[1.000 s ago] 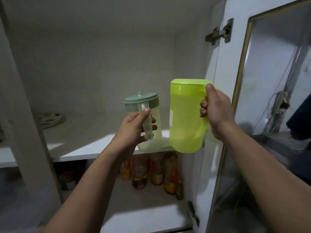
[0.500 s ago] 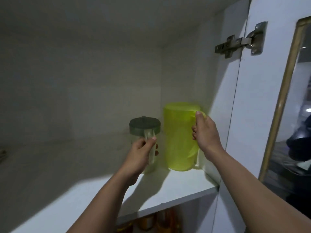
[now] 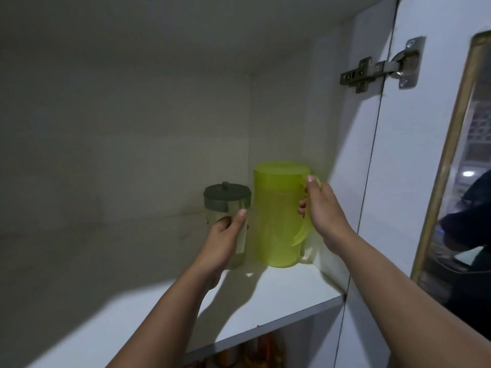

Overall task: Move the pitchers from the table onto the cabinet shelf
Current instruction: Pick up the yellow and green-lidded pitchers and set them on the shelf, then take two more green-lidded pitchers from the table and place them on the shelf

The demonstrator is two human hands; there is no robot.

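Both pitchers were sitting on the cabinet shelf (image 3: 279,293) when I looked, tucked into the back right corner. The lime green pitcher (image 3: 279,216) stood upright right next to the cabinet's right wall, with its lid on and its handle facing out toward the camera. My right hand (image 3: 322,208) was wrapped around that handle, fingers (image 3: 303,205) curled through it and thumb up near the top, so clenched on it, I'd say. Just to its left stood the smaller clear pitcher (image 3: 225,208) with a dark green lid, also upright, very close to the green one; I couldn't tell if they touched. My left hand (image 3: 225,243) had hold of its pale handle, thumb pressed along the side, fingers hidden behind. Whether either base was fully down on the shelf, hard to say, but they looked planted. The cabinet door (image 3: 425,155) hung open on the right with its metal hinge (image 3: 380,67) up top, and some bottles (image 3: 239,354) peeked out on the level below, pretty blurry.
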